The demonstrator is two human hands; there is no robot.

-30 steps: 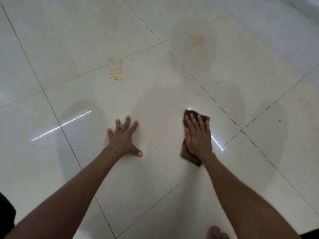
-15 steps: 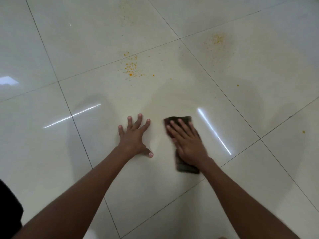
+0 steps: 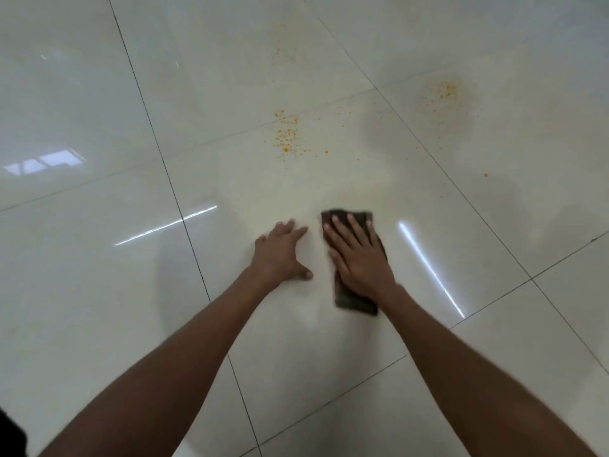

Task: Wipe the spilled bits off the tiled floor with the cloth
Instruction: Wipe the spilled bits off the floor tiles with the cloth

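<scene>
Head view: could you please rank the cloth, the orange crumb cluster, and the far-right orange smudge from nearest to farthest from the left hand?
From the left hand:
1. Cloth, just right, under the right hand.
2. Orange crumb cluster, straight ahead.
3. Orange smudge, far ahead-right.

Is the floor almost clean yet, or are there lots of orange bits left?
Not yet. The tile around the hands looks free of bits. The right hand presses the cloth flat; the left hand leans on the floor. Left: the orange bits ahead, another patch far right, and one stray crumb.
</scene>
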